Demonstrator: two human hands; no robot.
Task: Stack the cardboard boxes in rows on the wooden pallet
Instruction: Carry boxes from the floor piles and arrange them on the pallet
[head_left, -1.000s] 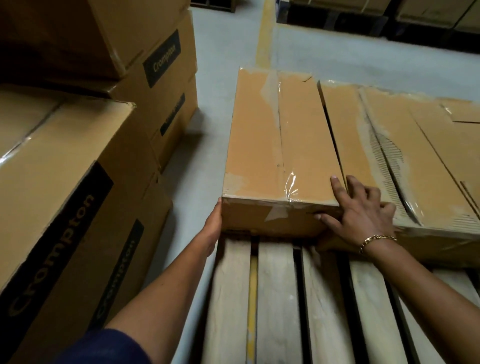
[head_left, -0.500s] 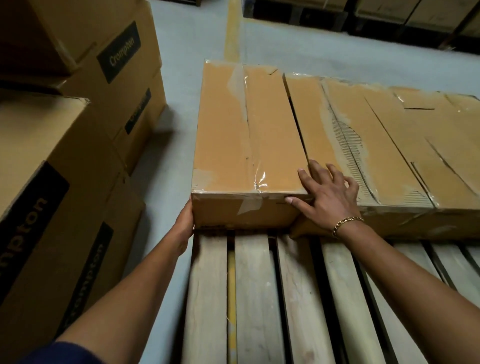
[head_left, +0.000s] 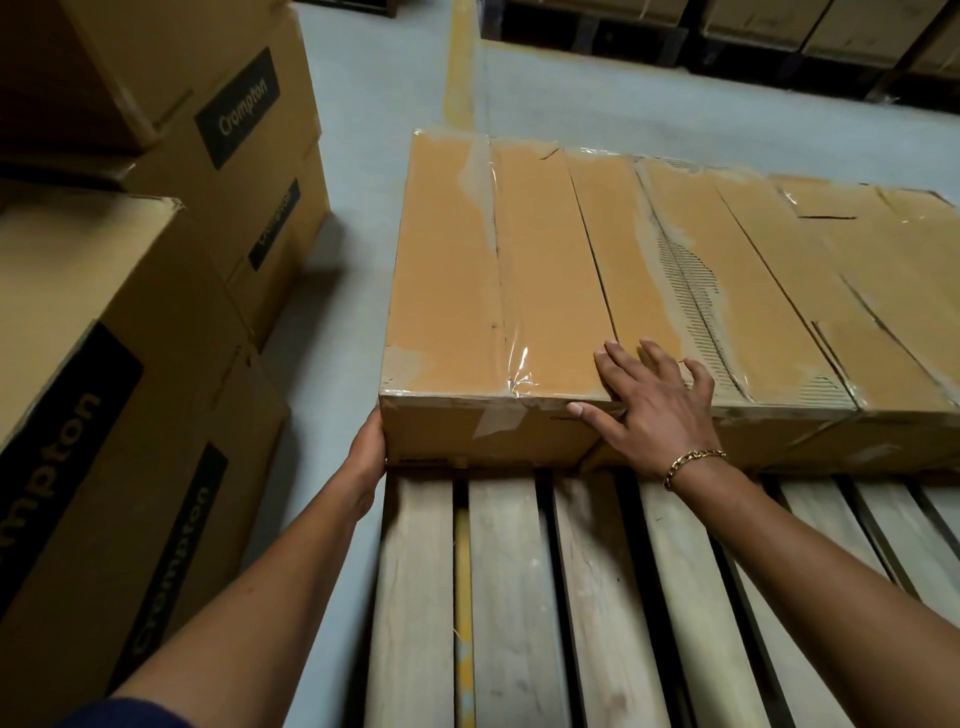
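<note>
A flat taped cardboard box (head_left: 493, 291) lies at the left end of the wooden pallet (head_left: 509, 597), tight against a row of similar boxes (head_left: 779, 312) to its right. My left hand (head_left: 366, 457) presses against the box's near-left corner, its fingers hidden behind the box's side. My right hand (head_left: 654, 410) lies flat with spread fingers on the near top edge, where this box meets its neighbour. The pallet's near slats are bare.
Tall stacks of Crompton cardboard boxes (head_left: 104, 364) stand on the floor to the left, with a narrow strip of grey floor (head_left: 358, 218) between them and the pallet. A yellow floor line (head_left: 460, 67) and dark pallets with more boxes (head_left: 727, 31) lie beyond.
Both hands stay on the same box at the same spots. The box looks settled closer against its neighbour, and my view has shifted slightly.
</note>
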